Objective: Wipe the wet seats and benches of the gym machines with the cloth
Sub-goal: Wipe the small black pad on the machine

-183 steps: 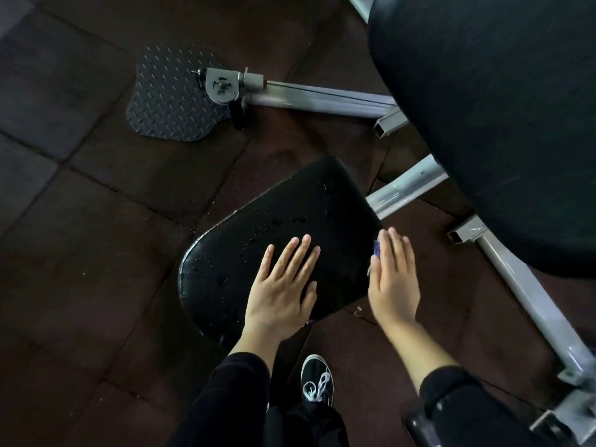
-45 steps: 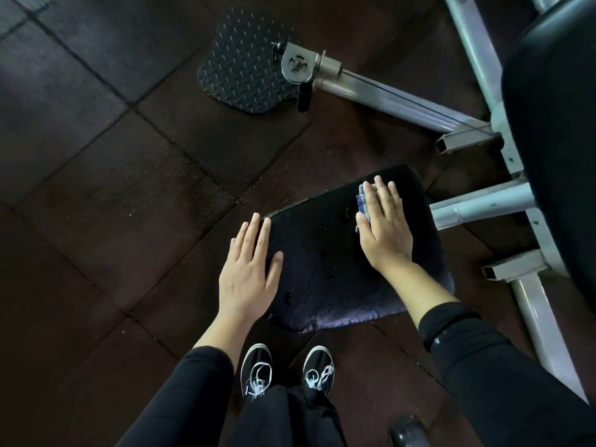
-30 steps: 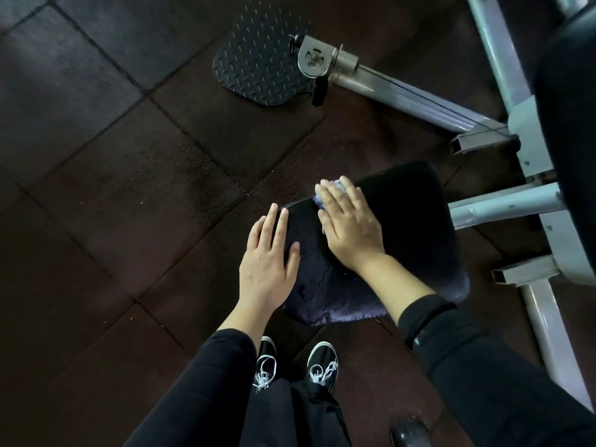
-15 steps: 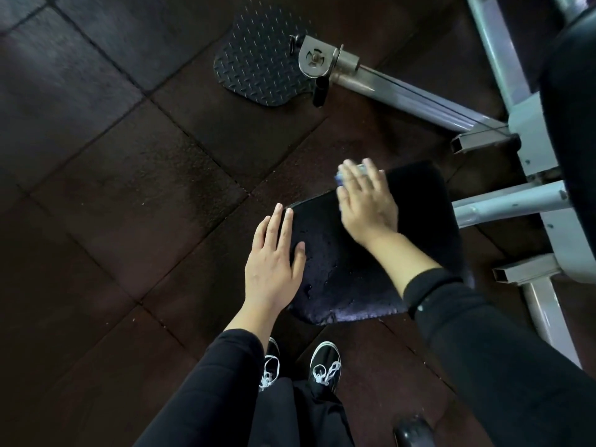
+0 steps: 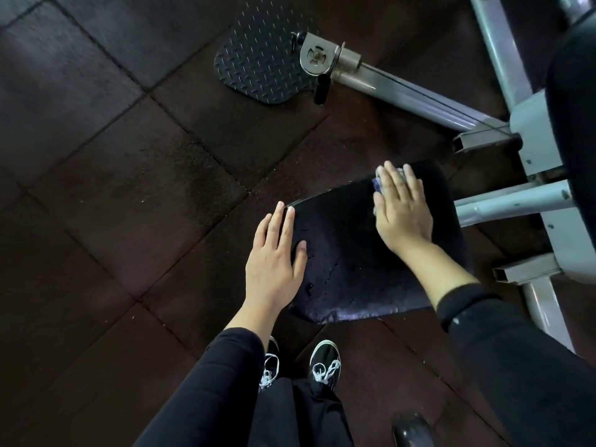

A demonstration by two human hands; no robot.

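The seat (image 5: 364, 253) is partly wiped, droplets showing near its front: the right hand (image 5: 401, 209) presses the cloth (image 5: 378, 185) flat-fingered at the far edge, the left hand (image 5: 274, 259) rests open on the left edge.

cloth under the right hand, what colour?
Blue, with a paler patch; only an edge of the cloth shows past the right hand in the head view.

Right hand (image 5: 401, 211) flat on blue cloth (image 5: 378, 184) atop wet black seat (image 5: 351, 253), left hand (image 5: 274, 259) flat at seat's left edge.
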